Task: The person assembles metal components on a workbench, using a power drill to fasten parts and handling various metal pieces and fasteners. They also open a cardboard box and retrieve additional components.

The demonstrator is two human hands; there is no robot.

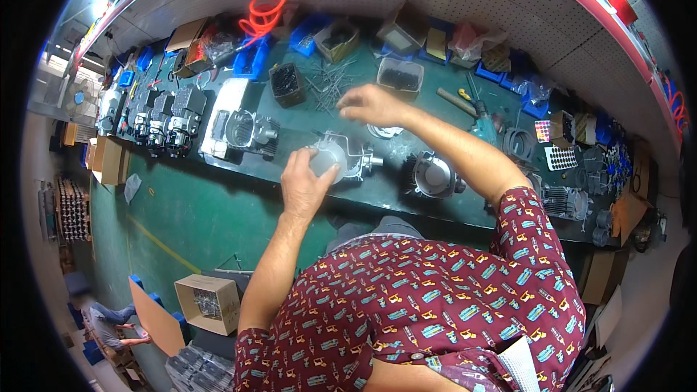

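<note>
At the bench's front edge, my left hand (pixel 303 185) grips a round pale grey cover (pixel 330 162), thumb and fingers around its rim. The cover lies against a silvery cast-metal housing (pixel 358 159), and a thin bent metal rod stands out beside it. My right hand (pixel 372 105) is above the bench, beyond the housing. Its fingers are curled together near a loose pile of thin metal rods (pixel 330 81); whatever they hold, if anything, is hidden. Behind the housing, partly under my right forearm, lies a pale round ring part (pixel 385 131).
Finned metal housings stand left (pixel 250 133) and right (pixel 433 174) of my hands. Farther back are a dark parts box (pixel 287 84), a clear tub of black parts (pixel 400 75) and a green power drill (pixel 485 127). A red coiled hose (pixel 263 11) hangs overhead. Another person (pixel 109 323) is at lower left.
</note>
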